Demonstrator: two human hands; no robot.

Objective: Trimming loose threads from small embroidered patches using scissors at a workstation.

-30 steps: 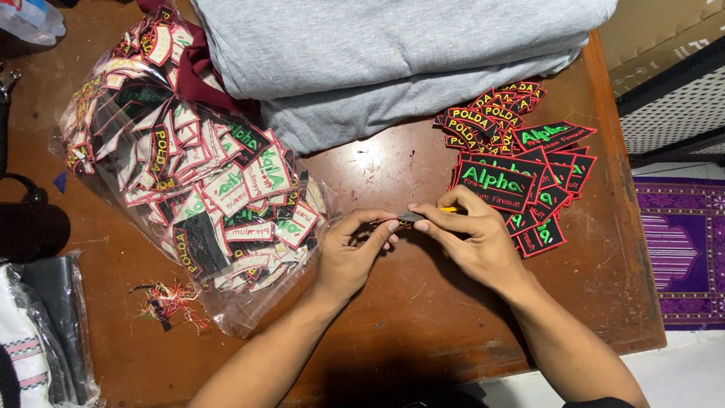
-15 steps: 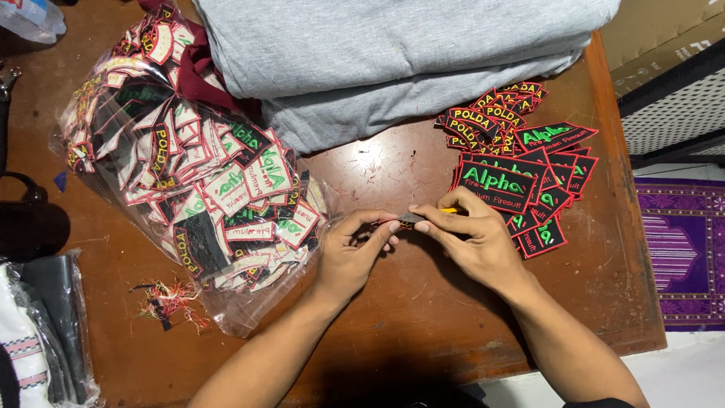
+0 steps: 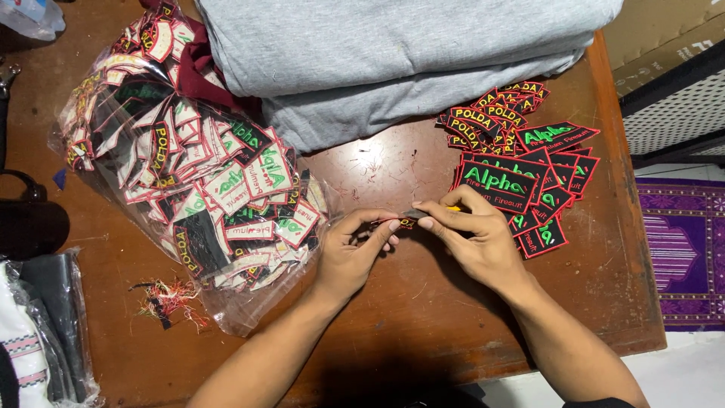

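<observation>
Fingers (image 3: 393, 225) of both hands pinch one small patch (image 3: 408, 220) — between them.

One clear plastic bag (image 3: 189, 181) stuffed with embroidered patches; two folded grey cloths (image 3: 400, 60); one loose heap of black red-edged patches (image 3: 521, 166); one tuft of red thread scraps (image 3: 170, 298).

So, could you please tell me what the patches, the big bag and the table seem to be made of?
Loose patches: embroidered cloth, apparently; matte black with raised bright stitching. Bag: thin clear plastic, glossy and crinkled. Table: wood, probably; brown, worn, scuffed.
</observation>
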